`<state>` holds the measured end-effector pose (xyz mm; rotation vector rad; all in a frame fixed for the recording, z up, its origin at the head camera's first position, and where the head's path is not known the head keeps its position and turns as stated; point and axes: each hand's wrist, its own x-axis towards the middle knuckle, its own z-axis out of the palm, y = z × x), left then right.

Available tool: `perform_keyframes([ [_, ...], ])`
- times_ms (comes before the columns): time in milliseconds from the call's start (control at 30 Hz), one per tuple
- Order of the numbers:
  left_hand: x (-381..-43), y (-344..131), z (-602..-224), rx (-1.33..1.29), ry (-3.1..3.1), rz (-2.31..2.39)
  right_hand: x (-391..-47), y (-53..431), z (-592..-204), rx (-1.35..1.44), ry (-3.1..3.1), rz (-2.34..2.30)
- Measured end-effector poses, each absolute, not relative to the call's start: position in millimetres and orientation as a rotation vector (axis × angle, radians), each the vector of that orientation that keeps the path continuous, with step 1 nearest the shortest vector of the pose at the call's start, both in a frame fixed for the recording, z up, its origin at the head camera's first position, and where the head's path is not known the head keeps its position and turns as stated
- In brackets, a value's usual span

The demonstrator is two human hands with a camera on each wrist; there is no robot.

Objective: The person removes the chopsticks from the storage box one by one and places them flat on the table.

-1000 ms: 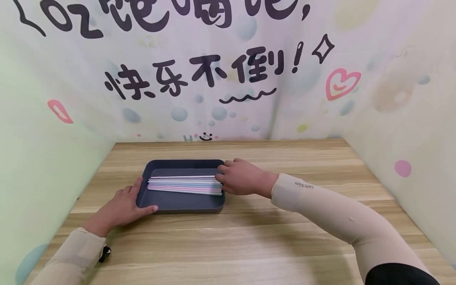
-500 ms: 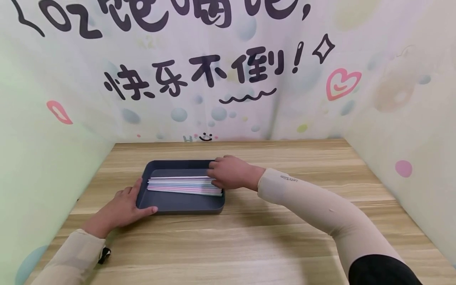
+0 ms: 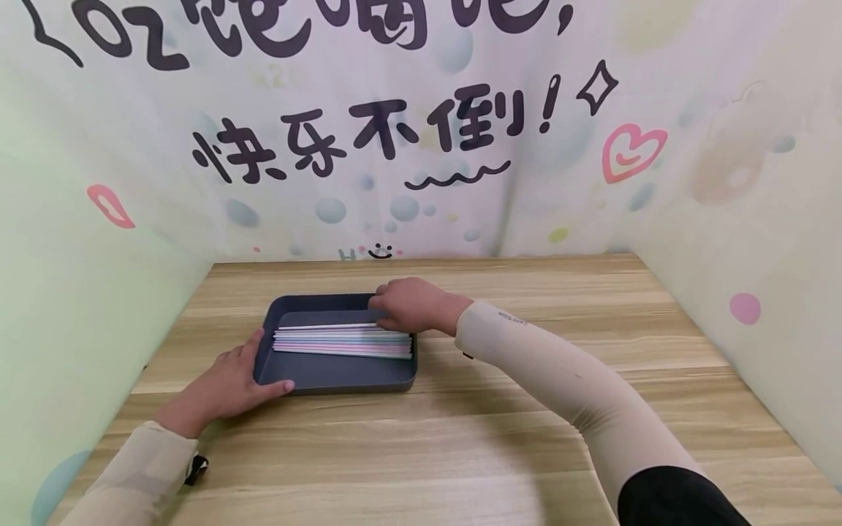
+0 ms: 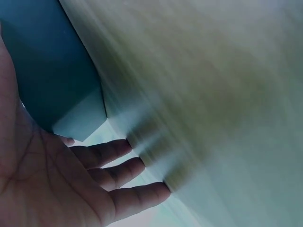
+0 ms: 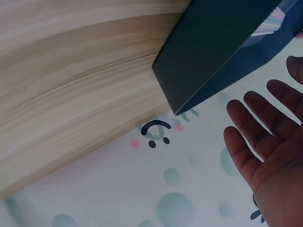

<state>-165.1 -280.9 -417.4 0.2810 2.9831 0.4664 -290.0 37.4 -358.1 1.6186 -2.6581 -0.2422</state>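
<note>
A dark blue-grey rectangular tray (image 3: 322, 371) lies on the table, and a row of thin pastel straw-like sticks (image 3: 335, 342) runs lengthwise in it. My left hand (image 3: 226, 387) rests against the tray's left end, thumb on the front rim; in the left wrist view its fingers extend loosely beside the tray wall (image 4: 52, 61). Over the tray's back right corner is my right hand (image 3: 414, 303), holding nothing. The right wrist view shows its fingers (image 5: 248, 120) spread and relaxed, apart from the tray wall (image 5: 208, 56), with the stick ends (image 5: 272, 23) visible inside.
The wood-grain table (image 3: 500, 453) spreads in front and to the right of the tray. A printed backdrop (image 3: 454, 219) rises at its back edge, with pale side walls (image 3: 756, 241) to left and right.
My right hand has moved left and back, from the tray's right end to above its back right corner. My left hand, the tray and the sticks look essentially unmoved.
</note>
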Motion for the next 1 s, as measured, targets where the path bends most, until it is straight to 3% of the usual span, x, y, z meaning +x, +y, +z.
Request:
perform_keyframes([
  [1000,-165.2,-280.7,-418.7,0.290,2.977,0.503,-315.4,11.1,-356.8,1.367,-2.983,0.394],
])
